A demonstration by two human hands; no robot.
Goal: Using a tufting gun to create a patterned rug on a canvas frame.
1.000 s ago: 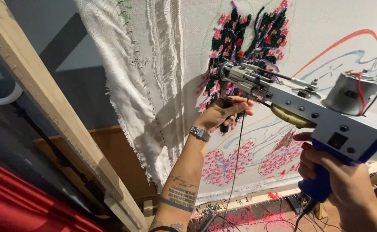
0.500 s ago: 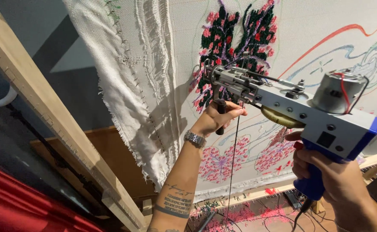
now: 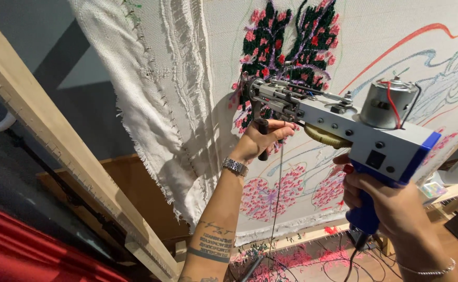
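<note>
I hold a tufting gun with a grey metal body, a silver motor on top and a blue grip. My right hand is wrapped around the blue grip. My left hand clasps the black front handle under the nose. The needle end touches the white backing cloth at the lower edge of a tufted patch of black, pink and purple yarn. A thin dark yarn strand hangs down from the gun.
The cloth is stretched on a wooden frame and carries drawn lines and pink tufted flowers. Loose cloth edge hangs at the left. Pink yarn scraps and a cable lie on the floor below.
The gun and both hands have shifted slightly left and up along the cloth, with the nose staying at the dark tufted patch.
</note>
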